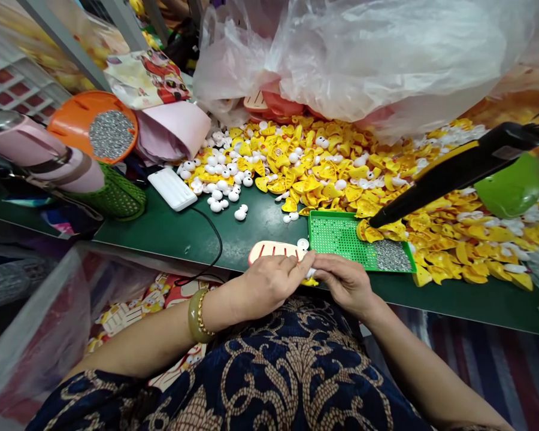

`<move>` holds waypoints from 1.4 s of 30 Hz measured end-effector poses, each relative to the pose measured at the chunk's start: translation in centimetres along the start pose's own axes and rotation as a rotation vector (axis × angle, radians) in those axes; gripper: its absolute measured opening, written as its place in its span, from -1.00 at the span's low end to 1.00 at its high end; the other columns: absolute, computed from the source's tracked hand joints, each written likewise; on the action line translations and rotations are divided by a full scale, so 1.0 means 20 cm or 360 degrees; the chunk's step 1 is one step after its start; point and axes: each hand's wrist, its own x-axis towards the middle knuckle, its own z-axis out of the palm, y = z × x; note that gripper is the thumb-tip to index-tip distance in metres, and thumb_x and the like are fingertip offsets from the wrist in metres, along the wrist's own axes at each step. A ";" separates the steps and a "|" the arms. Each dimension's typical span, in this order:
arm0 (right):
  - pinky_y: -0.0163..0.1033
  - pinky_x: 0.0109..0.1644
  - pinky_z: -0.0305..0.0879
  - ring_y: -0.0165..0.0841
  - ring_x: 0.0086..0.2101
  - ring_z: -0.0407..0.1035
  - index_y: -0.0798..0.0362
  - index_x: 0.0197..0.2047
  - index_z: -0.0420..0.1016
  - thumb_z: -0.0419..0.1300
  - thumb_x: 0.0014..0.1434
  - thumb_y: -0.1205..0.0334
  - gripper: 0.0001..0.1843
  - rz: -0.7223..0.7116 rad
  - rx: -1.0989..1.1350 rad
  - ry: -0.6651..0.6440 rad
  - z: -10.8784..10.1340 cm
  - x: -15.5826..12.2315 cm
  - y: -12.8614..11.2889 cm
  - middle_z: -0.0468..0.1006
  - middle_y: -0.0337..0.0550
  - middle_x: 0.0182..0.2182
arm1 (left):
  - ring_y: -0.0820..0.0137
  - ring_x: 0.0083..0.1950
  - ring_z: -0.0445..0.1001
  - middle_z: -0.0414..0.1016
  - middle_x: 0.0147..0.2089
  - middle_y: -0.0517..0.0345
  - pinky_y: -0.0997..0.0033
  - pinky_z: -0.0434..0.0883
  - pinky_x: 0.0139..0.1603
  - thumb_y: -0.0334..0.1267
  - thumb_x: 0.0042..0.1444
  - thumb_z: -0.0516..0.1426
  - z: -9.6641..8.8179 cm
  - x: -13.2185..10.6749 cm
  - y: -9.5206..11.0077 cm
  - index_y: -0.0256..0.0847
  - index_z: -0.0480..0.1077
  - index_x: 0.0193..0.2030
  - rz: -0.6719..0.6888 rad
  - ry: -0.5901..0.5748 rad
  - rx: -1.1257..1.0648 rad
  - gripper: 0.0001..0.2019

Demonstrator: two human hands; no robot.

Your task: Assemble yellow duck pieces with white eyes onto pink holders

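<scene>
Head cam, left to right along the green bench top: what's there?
Orange round tray of grey beads → white power bank → white rounded plastic pieces → green perforated tray → green dome-shaped piece

Green-topped workbench (153, 236): grey metal shelf posts (65, 45) & white plastic crate (13, 78) behind L end, clear plastic bin (36, 311) below L edge, striped cloth (485, 359) below R edge.

Yellow plastic pieces (323, 185) glossy; green bench mat (256, 233) matt.
</scene>
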 end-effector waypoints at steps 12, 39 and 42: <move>-0.14 -0.13 0.49 -0.33 -0.19 0.50 -0.10 -0.11 0.53 0.15 0.16 0.41 -0.72 -0.0054 0.0022 -0.0083 -0.03 0.07 0.02 0.60 -0.13 -0.21 | 0.28 -0.22 0.53 0.53 -0.22 -0.12 0.27 0.50 -0.24 -0.43 0.23 -0.08 0.01 0.01 -0.03 -0.44 -0.13 0.36 -0.0076 0.0083 -0.0025 -0.43; -0.24 -0.27 0.29 -0.30 -0.38 0.40 0.23 -0.32 0.55 0.05 0.19 0.40 -0.77 0.0357 -0.1166 -0.0980 0.22 0.66 0.28 0.57 0.06 -0.38 | 0.19 -0.24 0.59 0.61 -0.16 0.05 0.36 0.55 -0.23 -0.10 -0.14 0.33 -0.29 -0.32 -0.25 -0.21 0.52 -0.05 -0.1502 0.0522 -0.1392 -0.53; -0.21 -0.15 0.32 -0.25 -0.15 0.40 0.18 -0.04 0.48 -0.01 0.24 0.36 -0.69 0.0426 -0.1186 -0.0777 0.17 0.76 0.32 0.52 0.10 -0.09 | 0.17 -0.25 0.59 0.61 -0.17 0.05 0.39 0.56 -0.27 -0.08 -0.25 0.38 -0.26 -0.19 -0.26 -0.18 0.53 -0.07 -0.1687 0.0496 -0.1713 -0.48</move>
